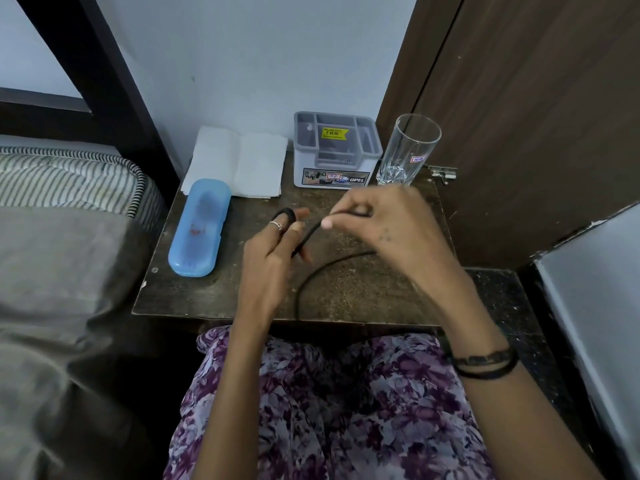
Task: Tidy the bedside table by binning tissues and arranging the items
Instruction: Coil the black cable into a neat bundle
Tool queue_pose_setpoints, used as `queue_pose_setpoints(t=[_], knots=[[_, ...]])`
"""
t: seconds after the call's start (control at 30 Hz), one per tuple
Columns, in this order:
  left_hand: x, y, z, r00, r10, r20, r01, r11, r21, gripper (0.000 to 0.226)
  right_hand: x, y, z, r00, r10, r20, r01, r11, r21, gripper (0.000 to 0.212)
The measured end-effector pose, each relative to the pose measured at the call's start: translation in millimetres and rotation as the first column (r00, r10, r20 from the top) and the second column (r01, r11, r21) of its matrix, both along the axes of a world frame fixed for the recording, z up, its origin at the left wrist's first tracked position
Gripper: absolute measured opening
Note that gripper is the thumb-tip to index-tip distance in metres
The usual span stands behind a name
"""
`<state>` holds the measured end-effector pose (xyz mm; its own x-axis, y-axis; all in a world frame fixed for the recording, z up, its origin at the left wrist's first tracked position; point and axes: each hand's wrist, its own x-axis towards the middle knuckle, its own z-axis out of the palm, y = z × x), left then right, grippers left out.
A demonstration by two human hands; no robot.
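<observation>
While both hands hover over the bedside table [214, 299], I see my left hand [277, 244] with fingers curled round loops of a black cable [304, 285], a ring on one finger. My right hand [384, 223] pinches the cable between thumb and forefinger, the slack curving down to the table's near edge. A blue case [199, 228] lies at the left, folded tissues [239, 161] behind it, a grey organiser [337, 148] and an upright glass [410, 150] along the back.
</observation>
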<state>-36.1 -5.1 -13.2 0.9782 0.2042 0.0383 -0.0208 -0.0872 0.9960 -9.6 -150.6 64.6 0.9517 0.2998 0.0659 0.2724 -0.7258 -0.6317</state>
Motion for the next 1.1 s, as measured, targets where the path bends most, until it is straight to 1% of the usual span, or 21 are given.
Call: queue_pose_setpoints(t=[0.03, 0.1, 0.13, 0.2, 0.3, 0.4, 0.43, 0.47, 0.5, 0.53, 0.57, 0.63, 0.7, 0.73, 0.77, 0.8, 0.83, 0.87, 0.93, 1.03, 1.1], knots=[[-2, 2, 2, 0.998, -0.056, -0.013, 0.055, 0.997, -0.045, 0.03, 5, -3, 6, 0.999, -0.03, 0.039, 0.029, 0.999, 0.028, 0.013], [-4, 4, 7, 0.981, -0.193, -0.013, 0.187, 0.962, -0.202, 0.041, 13, -7, 9, 0.991, -0.084, 0.101, 0.075, 0.993, 0.089, 0.013], [-5, 5, 9, 0.968, -0.25, 0.01, 0.243, 0.927, -0.287, 0.045, 15, -6, 7, 0.989, -0.096, 0.115, 0.081, 0.989, 0.125, 0.013], [-7, 3, 14, 0.937, -0.336, 0.091, 0.339, 0.819, -0.463, 0.046, 16, -1, -3, 0.989, -0.098, 0.113, 0.074, 0.977, 0.202, 0.013], [-11, -2, 16, 0.912, -0.375, 0.169, 0.381, 0.616, -0.689, 0.043, 11, 9, -25, 0.994, -0.087, 0.07, 0.071, 0.975, 0.211, 0.021], [-16, -8, 14, 0.913, -0.345, 0.219, 0.371, 0.476, -0.797, 0.045, -2, 17, -45, 0.997, -0.052, -0.052, 0.059, 0.99, 0.127, 0.029], [-17, -9, 14, 0.922, -0.314, 0.227, 0.355, 0.451, -0.819, 0.045, -7, 19, -50, 0.995, -0.036, -0.094, 0.045, 0.994, 0.096, 0.029], [-16, -11, 13, 0.937, -0.276, 0.212, 0.322, 0.46, -0.828, 0.044, -12, 21, -54, 0.991, -0.018, -0.135, 0.028, 0.997, 0.068, 0.028], [-16, -11, 11, 0.954, -0.242, 0.179, 0.281, 0.507, -0.815, 0.039, -17, 22, -56, 0.985, 0.002, -0.174, 0.006, 0.999, 0.047, 0.026], [-14, -12, 8, 0.967, -0.215, 0.135, 0.238, 0.582, -0.778, 0.036, -21, 23, -57, 0.977, 0.017, -0.212, -0.012, 1.0, 0.026, 0.025], [-13, -14, 5, 0.978, -0.189, 0.086, 0.192, 0.667, -0.72, 0.039, -25, 23, -57, 0.97, 0.027, -0.243, -0.027, 1.0, 0.001, 0.025], [-11, -15, -2, 0.992, -0.124, 0.004, 0.103, 0.808, -0.58, 0.038, -31, 21, -56, 0.96, 0.044, -0.275, -0.066, 0.995, -0.073, 0.026], [-9, -12, -7, 0.999, -0.019, -0.026, 0.008, 0.926, -0.378, 0.033, -38, 20, -52, 0.955, 0.083, -0.286, -0.125, 0.983, -0.131, 0.023], [-8, -10, -11, 1.0, 0.022, 0.003, -0.021, 0.974, -0.226, 0.036, -42, 20, -48, 0.953, 0.105, -0.286, -0.148, 0.98, -0.133, 0.024], [-8, -7, -13, 0.999, 0.028, 0.044, -0.025, 0.998, -0.064, 0.039, -44, 19, -43, 0.953, 0.124, -0.278, -0.164, 0.979, -0.124, 0.024], [-9, -5, -14, 0.998, 0.012, 0.067, -0.017, 0.998, 0.065, 0.036, -43, 18, -37, 0.957, 0.134, -0.257, -0.167, 0.98, -0.108, 0.023], [-8, -3, -16, 0.999, -0.006, 0.051, 0.0, 0.992, 0.125, 0.029, -41, 15, -30, 0.966, 0.13, -0.223, -0.153, 0.984, -0.09, 0.021], [-9, -3, -15, 1.0, -0.014, 0.015, 0.012, 0.994, 0.111, 0.024, -37, 12, -24, 0.977, 0.106, -0.184, -0.12, 0.991, -0.063, 0.019], [-9, -3, -8, 0.998, -0.048, -0.037, 0.048, 0.999, -0.001, 0.022, -24, 4, -14, 0.995, 0.035, -0.092, -0.035, 0.999, 0.004, 0.018], [-11, -7, 4, 0.981, -0.194, 0.014, 0.195, 0.974, -0.118, 0.039, -5, -1, -5, 0.999, -0.029, 0.028, 0.028, 0.999, 0.037, 0.018], [-12, -7, 7, 0.969, -0.247, 0.024, 0.246, 0.939, -0.24, 0.04, 3, 0, -9, 0.999, -0.046, 0.023, 0.043, 0.99, 0.137, 0.019]])
